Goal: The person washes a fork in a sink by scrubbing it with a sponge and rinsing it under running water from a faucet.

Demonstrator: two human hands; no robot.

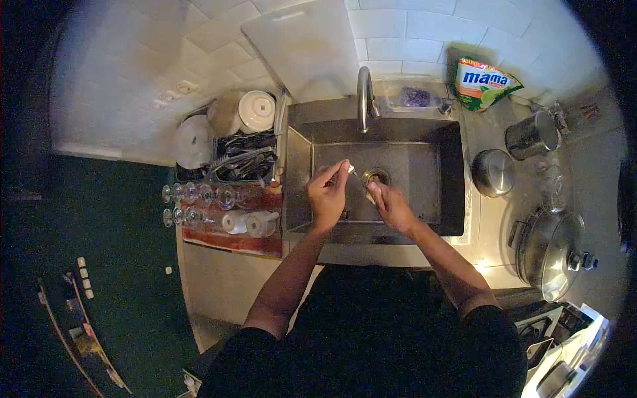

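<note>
Two bare hands meet over the stainless-steel sink (411, 156), and the likeliest trouble is a dropped piece: the left hand (326, 196) has a small white piece (350, 170) only at its fingertips, so a wet or loosened pinch could let it fall into the basin. The sink drain (379, 175) lies just beside the right hand (393, 207) in this view, so a fallen bit might well roll or be washed there. A second risk comes from the slim implement (359, 178) that seems to reach from the right hand toward those same fingertips; if it has an edge or a point, which is too blurred to tell, a push that skids off the white piece could catch the left thumb or forefinger. As for the grip, the left thumb and forefinger are brought together on the white piece, with no visible gap beyond its thickness, while the other fingers bend loosely behind. The right hand is curled closed around what looks like the implement's handle, though the fingers hide most of it. The piece sits between the hands, in front of the faucet (363, 99) and above the basin floor.
</note>
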